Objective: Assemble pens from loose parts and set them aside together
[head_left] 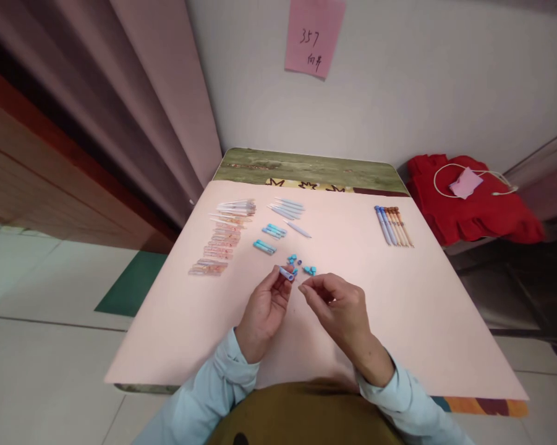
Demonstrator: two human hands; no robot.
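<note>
My left hand (266,309) holds a short blue pen barrel (286,273) between thumb and fingers, its hollow end turned toward my right hand. My right hand (336,303) is just to the right, thumb and forefinger pinched together; whatever is between the tips is too small to make out. Small turquoise pen parts (310,271) lie on the table just beyond my fingers, with a few more blue pieces (292,258) beside them. Farther back are turquoise barrels in two groups (264,247) and a lone pale blue tapered piece (298,229).
Pale pink paper (399,334) covers the table. Pen parts and refills (220,238) line its left side; light blue tapered pieces (287,208) lie at the back. Blue and brown pens (393,226) form a row at back right. Red cloth (473,216) with a cable lies beyond the right edge.
</note>
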